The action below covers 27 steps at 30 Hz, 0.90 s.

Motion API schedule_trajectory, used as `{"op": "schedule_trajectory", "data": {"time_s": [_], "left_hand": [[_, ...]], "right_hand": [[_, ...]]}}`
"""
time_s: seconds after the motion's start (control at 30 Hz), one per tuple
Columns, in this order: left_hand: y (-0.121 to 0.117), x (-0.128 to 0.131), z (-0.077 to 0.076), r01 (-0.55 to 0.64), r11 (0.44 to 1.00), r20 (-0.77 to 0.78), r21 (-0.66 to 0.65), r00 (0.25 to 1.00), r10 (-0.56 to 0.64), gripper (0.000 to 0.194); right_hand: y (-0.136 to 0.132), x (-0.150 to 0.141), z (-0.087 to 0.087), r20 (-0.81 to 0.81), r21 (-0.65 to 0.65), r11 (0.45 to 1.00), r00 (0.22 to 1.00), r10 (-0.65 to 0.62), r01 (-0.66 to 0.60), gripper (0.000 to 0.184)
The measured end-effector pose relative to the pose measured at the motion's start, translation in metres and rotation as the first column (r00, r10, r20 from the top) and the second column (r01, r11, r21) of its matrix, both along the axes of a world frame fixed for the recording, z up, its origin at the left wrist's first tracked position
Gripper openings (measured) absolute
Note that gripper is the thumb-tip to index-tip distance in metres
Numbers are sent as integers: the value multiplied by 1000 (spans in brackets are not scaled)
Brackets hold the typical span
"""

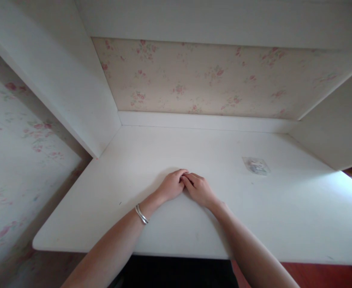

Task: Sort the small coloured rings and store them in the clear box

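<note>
My left hand [173,185] and my right hand [199,189] rest together on the white desk [176,228]. Their fingers are curled and meet at the tips, the right fingers lying against the left ones. Nothing shows in either hand, though the inner sides of the fingers are partly hidden. A silver bracelet [141,214] circles my left wrist. To the right of my hands, apart from them, a small clear plastic packet [256,166] lies flat; its contents are too blurred to name.
White side panels stand at the left [73,80] and right [338,116] of the desk. Behind it is floral wallpaper [178,76] above a low white ledge [206,121]. A white board [206,22] crosses overhead. Reddish flooring [322,276] shows below the front edge.
</note>
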<state>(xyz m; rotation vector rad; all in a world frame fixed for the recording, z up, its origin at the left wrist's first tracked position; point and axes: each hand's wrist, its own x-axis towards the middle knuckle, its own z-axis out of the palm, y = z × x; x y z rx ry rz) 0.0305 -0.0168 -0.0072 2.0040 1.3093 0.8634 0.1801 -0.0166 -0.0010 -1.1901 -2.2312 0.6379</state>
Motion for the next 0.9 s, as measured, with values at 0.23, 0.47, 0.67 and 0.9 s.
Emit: {"op": "schedule_trajectory", "data": {"time_s": [0.23, 0.47, 0.67, 0.9], "left_hand": [[1, 1, -2, -13, 1000, -18, -9, 1000, 12, 42], [0, 1, 0, 5, 1000, -29, 2, 1000, -5, 40], [1, 2, 0, 14, 1000, -23, 14, 1000, -13, 41], [1, 2, -1, 14, 1000, -20, 20, 1000, -13, 40]], "right_hand": [[0, 1, 0, 7, -1, 1000, 1000, 4, -4, 29], [-1, 1, 0, 17, 3, 1000, 1000, -2, 2, 28], [-1, 1, -1, 15, 19, 1000, 1000, 6, -6, 27], [-2, 1, 1, 15, 6, 1000, 1000, -9, 9, 27]]}}
